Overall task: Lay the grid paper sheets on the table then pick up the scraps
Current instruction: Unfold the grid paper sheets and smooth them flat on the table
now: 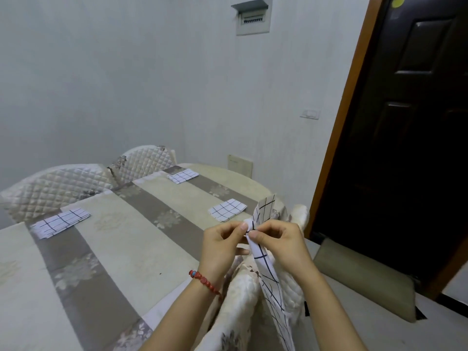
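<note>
Grid sheet (263, 257) pinched between left hand (222, 245) and right hand (281, 243), hanging below fingertips

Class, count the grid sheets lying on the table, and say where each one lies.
3. One at the left edge, one at the far end, one near the right edge. A fourth sheet is held in both hands, off the table.

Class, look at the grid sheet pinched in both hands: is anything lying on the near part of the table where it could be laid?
Nothing visible does. Both hands, left and right, pinch the held sheet above the table's near right edge. The striped table below and left of it is bare; the three laid sheets lie farther off.
</note>
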